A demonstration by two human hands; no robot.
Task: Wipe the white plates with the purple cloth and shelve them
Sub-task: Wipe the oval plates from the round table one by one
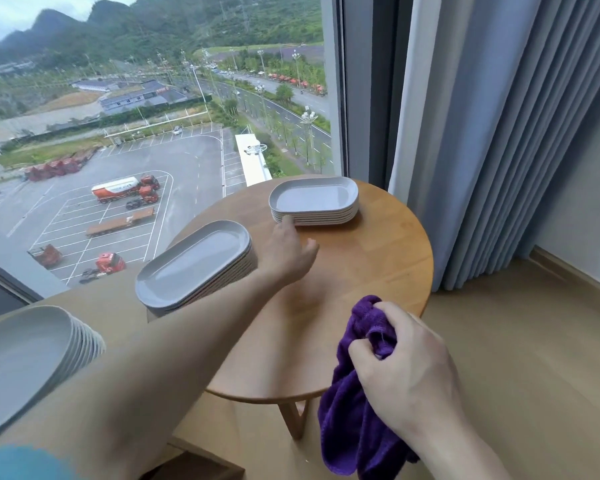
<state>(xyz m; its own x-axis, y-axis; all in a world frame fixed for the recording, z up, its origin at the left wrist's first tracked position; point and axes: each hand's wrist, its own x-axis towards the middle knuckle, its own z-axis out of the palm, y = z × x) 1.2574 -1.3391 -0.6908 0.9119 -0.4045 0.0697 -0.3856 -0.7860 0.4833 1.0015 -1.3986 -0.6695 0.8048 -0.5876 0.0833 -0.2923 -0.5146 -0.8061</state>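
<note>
Two stacks of white oblong plates stand on a round wooden table [378, 258]: a far stack [315, 199] near the window and a nearer stack [194, 266] at the table's left edge. My left hand [290, 247] reaches across the table, its fingertips touching the front left edge of the far stack, fingers fairly straight. My right hand [400, 362] grips a bunched purple cloth [350, 410] over the table's near right edge; the cloth hangs down below the hand.
A third stack of white plates [25, 362] sits at the lower left on a ledge. A large window [153, 116] lies behind the table. Grey curtains [482, 133] hang to the right, over beige floor [534, 341].
</note>
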